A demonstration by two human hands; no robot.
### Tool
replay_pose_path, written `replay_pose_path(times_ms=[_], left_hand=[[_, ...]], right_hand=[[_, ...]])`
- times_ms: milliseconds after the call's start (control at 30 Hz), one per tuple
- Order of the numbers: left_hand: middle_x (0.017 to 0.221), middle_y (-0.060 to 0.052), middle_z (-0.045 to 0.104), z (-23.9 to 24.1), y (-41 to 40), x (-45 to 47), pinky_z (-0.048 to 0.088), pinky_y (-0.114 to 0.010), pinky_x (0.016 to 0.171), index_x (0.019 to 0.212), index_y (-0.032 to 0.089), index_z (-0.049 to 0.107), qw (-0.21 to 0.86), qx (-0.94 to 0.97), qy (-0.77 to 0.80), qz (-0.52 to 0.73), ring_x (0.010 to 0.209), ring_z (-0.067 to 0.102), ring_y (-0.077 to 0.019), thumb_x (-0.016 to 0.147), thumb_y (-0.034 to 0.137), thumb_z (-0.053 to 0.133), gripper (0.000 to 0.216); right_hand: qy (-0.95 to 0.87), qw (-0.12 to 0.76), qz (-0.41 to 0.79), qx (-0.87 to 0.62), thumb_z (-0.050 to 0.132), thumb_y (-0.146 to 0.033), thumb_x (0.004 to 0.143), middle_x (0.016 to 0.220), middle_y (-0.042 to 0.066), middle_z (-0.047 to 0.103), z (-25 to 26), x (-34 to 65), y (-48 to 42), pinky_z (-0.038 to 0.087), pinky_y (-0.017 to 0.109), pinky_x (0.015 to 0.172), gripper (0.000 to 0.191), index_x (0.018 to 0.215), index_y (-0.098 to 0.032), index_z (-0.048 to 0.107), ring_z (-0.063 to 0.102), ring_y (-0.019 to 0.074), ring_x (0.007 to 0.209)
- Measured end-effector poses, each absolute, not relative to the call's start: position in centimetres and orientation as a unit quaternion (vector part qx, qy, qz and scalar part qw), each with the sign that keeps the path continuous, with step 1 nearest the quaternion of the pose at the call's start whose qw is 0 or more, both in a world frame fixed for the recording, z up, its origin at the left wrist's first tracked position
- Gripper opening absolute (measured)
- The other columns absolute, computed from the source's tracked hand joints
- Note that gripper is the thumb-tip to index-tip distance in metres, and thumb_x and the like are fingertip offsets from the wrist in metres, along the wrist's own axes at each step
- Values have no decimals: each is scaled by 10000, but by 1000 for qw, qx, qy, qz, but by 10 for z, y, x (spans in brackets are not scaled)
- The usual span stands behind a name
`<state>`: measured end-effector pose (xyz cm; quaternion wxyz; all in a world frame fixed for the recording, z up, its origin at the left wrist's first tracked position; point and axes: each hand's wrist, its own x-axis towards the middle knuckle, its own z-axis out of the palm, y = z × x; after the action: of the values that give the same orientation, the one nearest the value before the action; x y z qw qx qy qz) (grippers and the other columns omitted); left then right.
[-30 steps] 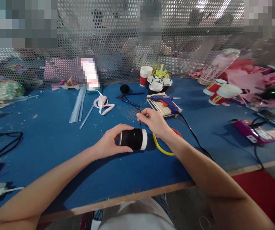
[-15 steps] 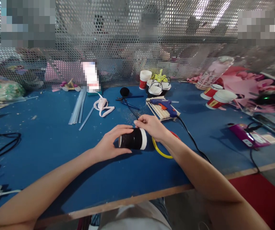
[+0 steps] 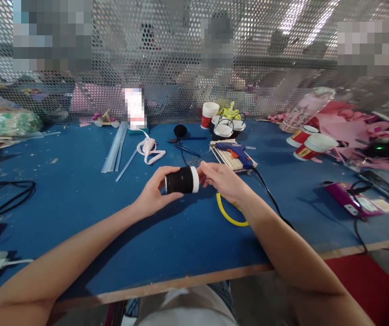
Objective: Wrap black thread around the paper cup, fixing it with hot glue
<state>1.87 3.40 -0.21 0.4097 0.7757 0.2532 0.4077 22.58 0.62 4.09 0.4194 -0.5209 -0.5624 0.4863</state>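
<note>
My left hand (image 3: pixel 154 192) is closed round a paper cup (image 3: pixel 180 180) wrapped in black cord, with a white band at its rim. The cup lies on its side, held above the table, its rim facing right. Just at that rim is my right hand (image 3: pixel 216 179), fingers curled and close together; whether they touch the cup or hold something small is hidden. A black cord (image 3: pixel 182 154) runs from a black ball of cord (image 3: pixel 180 131) down behind the cup.
A blue hot glue gun (image 3: pixel 233 151) rests on a bundle of sticks (image 3: pixel 216 156). Nearby are a yellow ring (image 3: pixel 230 217), white ribbon (image 3: pixel 149 151), clear glue sticks (image 3: pixel 115 151), black-and-white cups (image 3: pixel 223 130) and red-and-white cups (image 3: pixel 315 146). A purple power strip (image 3: pixel 345 197) lies right.
The cup has been raised off the table and moved slightly left in my left hand. My right hand has gone from above the cup's side to its white rim.
</note>
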Motion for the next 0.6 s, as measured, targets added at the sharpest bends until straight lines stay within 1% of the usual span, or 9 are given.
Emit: replay_pose_path(times_ms=[100,200,267,333,400,500,533,600], left_hand=[[1192,-93,451,-3,34,18,394,-398,961,1213,218,414,416,780,262,388,1116,464,-227,697,266,697,591],[1177,-91,470,-1,34,18,423,-389,923,1261,217,355,474,752,266,374,1062,500,-223,710,314,681,647],[1126,-85,505,1,34,19,459,-373,868,1260,206,354,514,731,268,359,998,535,-212,757,348,625,588],[1096,-83,527,2,34,19,479,-357,828,1229,190,390,530,722,278,347,959,553,-205,784,361,589,517],[1106,-89,533,2,34,19,482,-352,823,1205,179,417,520,728,288,342,962,557,-210,772,356,605,504],[1143,-102,529,1,31,19,464,-363,860,1207,180,426,466,767,284,338,1018,540,-229,734,341,653,549],[1156,-105,523,2,30,19,453,-370,879,1208,183,430,444,782,278,337,1039,530,-235,728,338,661,554],[1176,-108,509,2,28,19,431,-382,912,1206,190,436,406,810,260,334,1069,514,-240,720,332,672,558]], right_hand=[[-548,425,527,-491,578,-400,747,640,-13,543,36,223,5,375,241,571,239,711,-164,569,478,88,588],[-565,425,504,-497,586,-351,741,640,-21,534,35,222,3,372,244,581,193,706,-162,567,467,85,588],[-600,400,473,-506,572,-347,753,639,-19,534,37,222,1,374,249,591,188,709,-164,570,470,92,601],[-635,367,439,-518,562,-351,764,661,-9,545,39,222,0,382,256,607,191,725,-165,577,482,103,627],[-650,375,387,-536,551,-368,775,715,7,564,40,223,0,396,264,631,204,763,-166,575,501,116,670],[-643,424,297,-565,518,-411,799,835,38,589,40,225,2,412,279,679,257,868,-168,565,527,138,751],[-644,422,286,-570,502,-429,807,868,49,596,40,226,2,414,286,696,282,889,-167,568,535,148,781],[-659,384,308,-569,461,-465,822,893,64,611,40,226,3,413,304,731,333,881,-166,594,546,168,826]])
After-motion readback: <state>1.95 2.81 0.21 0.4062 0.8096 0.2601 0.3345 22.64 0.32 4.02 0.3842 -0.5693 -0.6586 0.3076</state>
